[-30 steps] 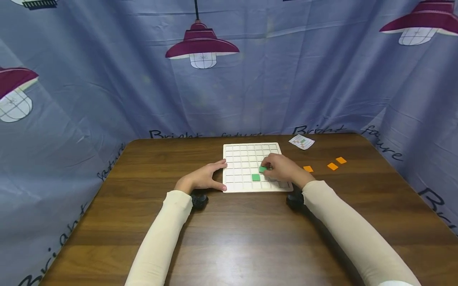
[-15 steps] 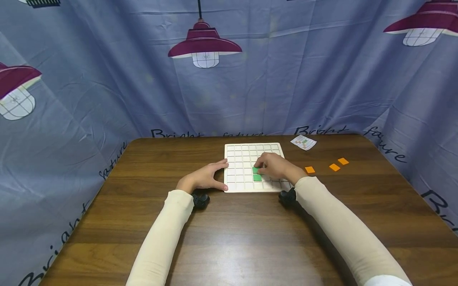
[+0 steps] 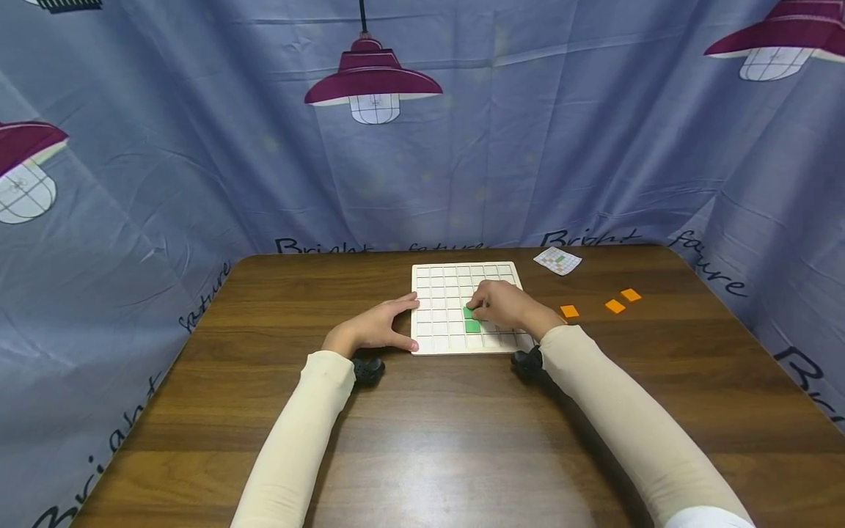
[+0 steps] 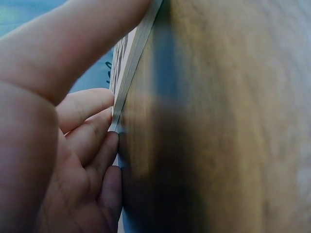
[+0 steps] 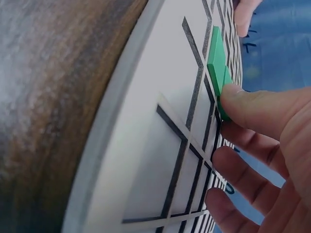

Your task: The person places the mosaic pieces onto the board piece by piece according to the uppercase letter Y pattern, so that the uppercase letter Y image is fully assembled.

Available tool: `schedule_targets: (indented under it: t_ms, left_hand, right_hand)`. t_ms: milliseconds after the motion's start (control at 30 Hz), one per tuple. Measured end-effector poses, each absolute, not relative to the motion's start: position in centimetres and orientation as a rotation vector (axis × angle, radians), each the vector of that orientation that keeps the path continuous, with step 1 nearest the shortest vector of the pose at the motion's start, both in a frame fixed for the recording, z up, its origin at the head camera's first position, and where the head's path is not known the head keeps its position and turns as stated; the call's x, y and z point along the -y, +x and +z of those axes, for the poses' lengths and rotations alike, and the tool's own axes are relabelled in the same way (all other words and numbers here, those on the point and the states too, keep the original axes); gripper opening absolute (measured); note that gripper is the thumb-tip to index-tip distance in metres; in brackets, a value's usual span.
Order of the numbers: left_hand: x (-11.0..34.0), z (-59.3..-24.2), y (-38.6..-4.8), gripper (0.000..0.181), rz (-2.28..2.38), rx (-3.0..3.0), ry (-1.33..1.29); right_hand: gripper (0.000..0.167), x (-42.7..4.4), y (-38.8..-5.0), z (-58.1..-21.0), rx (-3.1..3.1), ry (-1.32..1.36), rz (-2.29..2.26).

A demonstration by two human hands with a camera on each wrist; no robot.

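A white grid board lies flat on the brown table. My left hand rests against its left edge, thumb and fingers spread; in the left wrist view the fingers touch that edge. Over the board's middle, my right hand pinches a green square tile between thumb and fingertips. That tile sits at a cell directly behind a second green tile, which lies on the board. In the right wrist view the thumb covers part of the held tile, and the nearer green tile stands beside it.
Three orange square tiles, among them one near the right wrist and one farther right, lie on the table. A small card with a coloured grid pattern lies at the back right. A blue printed curtain hangs behind.
My right hand has moved a little left with its green tile, from right of the other green tile to directly behind it. My left hand stays at the board's edge.
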State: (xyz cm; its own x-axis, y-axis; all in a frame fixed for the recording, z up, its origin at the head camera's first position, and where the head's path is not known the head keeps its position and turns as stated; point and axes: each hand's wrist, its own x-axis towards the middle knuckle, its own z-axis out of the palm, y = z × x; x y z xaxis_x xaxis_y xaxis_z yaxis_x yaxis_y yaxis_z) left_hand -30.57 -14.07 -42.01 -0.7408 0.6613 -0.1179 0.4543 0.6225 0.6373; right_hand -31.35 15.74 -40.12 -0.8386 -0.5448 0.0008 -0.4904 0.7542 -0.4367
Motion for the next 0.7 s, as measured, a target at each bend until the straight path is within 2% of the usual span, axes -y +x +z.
schedule_targets:
  t_ms: [500, 700]
  left_hand:
    - [14.10, -42.16, -30.92, 0.095, 0.842, -2.502, 0.904]
    - [13.97, -42.38, -30.89, 0.094, 0.854, -2.500, 0.927]
  right_hand:
    - [0.017, -15.20, -31.16, -39.67, -2.854, -0.726, -0.578]
    - [0.019, -15.34, -30.82, -39.72, -2.839, -0.775, -0.567]
